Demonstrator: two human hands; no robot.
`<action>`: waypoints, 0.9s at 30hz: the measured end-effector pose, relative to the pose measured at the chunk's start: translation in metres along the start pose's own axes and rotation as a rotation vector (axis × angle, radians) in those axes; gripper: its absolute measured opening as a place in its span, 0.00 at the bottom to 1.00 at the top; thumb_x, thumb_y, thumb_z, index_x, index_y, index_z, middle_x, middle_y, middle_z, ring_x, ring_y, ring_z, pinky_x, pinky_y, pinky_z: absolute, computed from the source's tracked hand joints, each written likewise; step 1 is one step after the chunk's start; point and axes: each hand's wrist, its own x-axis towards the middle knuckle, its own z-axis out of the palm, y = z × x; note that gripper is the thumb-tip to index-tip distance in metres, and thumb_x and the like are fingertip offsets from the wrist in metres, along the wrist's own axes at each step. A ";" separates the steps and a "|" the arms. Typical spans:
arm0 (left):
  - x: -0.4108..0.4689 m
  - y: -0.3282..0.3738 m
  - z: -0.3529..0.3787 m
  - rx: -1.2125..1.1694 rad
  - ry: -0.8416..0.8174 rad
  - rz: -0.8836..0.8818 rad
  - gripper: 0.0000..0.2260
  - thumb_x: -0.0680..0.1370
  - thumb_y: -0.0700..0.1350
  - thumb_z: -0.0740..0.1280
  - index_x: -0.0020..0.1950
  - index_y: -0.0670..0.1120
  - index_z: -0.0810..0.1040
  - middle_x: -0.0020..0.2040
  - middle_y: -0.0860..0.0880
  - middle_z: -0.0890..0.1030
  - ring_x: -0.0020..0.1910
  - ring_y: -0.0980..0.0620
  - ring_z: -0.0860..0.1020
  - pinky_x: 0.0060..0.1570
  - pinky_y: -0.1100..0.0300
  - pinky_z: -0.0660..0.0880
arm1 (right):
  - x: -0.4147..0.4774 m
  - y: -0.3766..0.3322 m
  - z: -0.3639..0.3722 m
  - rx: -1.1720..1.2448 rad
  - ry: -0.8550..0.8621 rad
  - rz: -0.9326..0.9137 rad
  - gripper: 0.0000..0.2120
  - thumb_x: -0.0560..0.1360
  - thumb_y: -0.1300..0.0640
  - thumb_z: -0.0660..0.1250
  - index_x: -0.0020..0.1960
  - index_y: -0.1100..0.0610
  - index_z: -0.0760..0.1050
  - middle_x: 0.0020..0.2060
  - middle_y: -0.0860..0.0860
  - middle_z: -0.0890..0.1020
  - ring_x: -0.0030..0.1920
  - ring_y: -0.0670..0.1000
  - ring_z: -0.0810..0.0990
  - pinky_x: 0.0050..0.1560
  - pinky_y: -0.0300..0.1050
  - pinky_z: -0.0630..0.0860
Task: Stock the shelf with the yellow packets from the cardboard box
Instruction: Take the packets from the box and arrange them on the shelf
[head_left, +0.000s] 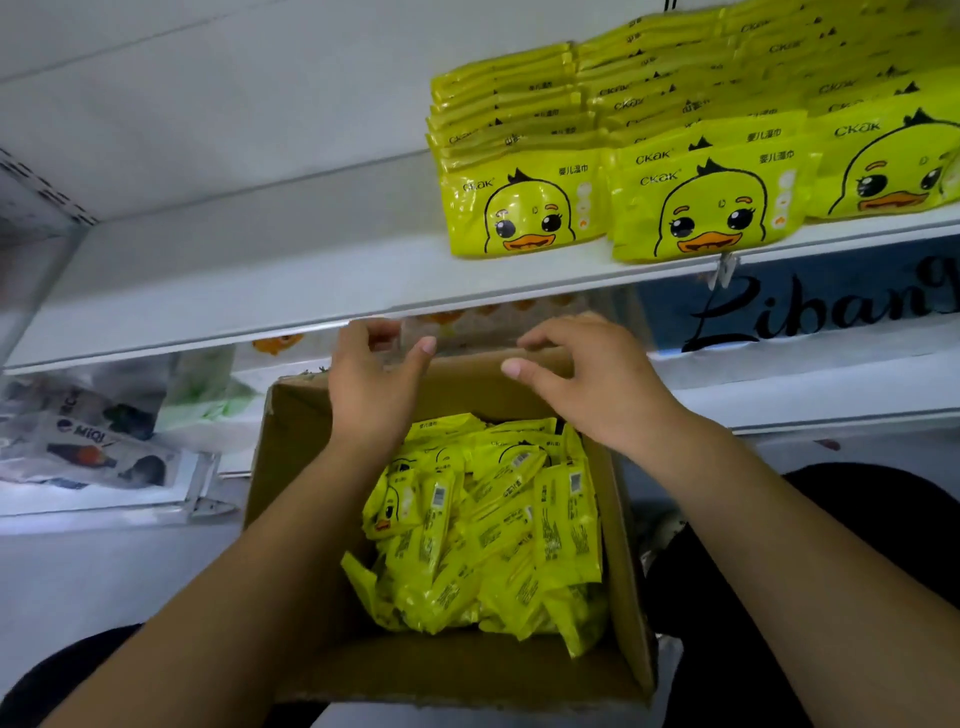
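Observation:
An open cardboard box (291, 457) sits below me, holding several loose yellow packets (488, 530) with duck faces and barcodes. Above it, a white shelf (260, 275) carries rows of the same yellow duck packets (613, 171) standing on its right half. My left hand (371, 379) and my right hand (582, 374) hover over the box's far edge, just below the shelf's front lip. Both hands have loosely bent fingers and hold nothing. The fingertips of my left hand reach the shelf's lip.
The shelf's left half is bare. A lower shelf at the left holds grey and white packs (98, 447). A blue sign with black script (810, 306) sits under the shelf at right. My dark trousers (779, 571) flank the box.

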 end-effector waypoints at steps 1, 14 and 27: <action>-0.014 -0.013 -0.010 0.024 0.010 -0.038 0.15 0.76 0.51 0.76 0.59 0.49 0.77 0.57 0.51 0.79 0.57 0.53 0.77 0.56 0.60 0.70 | -0.005 -0.003 0.007 0.010 -0.065 0.012 0.16 0.75 0.42 0.71 0.56 0.52 0.82 0.51 0.47 0.83 0.56 0.49 0.76 0.56 0.46 0.73; -0.132 -0.140 -0.067 0.438 0.247 -0.380 0.42 0.76 0.58 0.73 0.78 0.35 0.60 0.77 0.34 0.64 0.77 0.33 0.60 0.77 0.37 0.54 | -0.018 0.017 0.157 -0.284 -0.648 0.365 0.29 0.80 0.38 0.62 0.54 0.65 0.81 0.52 0.62 0.83 0.53 0.62 0.80 0.54 0.53 0.77; -0.129 -0.167 -0.050 0.605 0.326 -0.375 0.34 0.81 0.60 0.60 0.75 0.34 0.63 0.69 0.33 0.70 0.65 0.34 0.69 0.66 0.38 0.63 | -0.003 0.051 0.219 -0.276 -0.183 1.073 0.54 0.69 0.41 0.78 0.78 0.63 0.48 0.75 0.64 0.61 0.74 0.63 0.63 0.68 0.56 0.68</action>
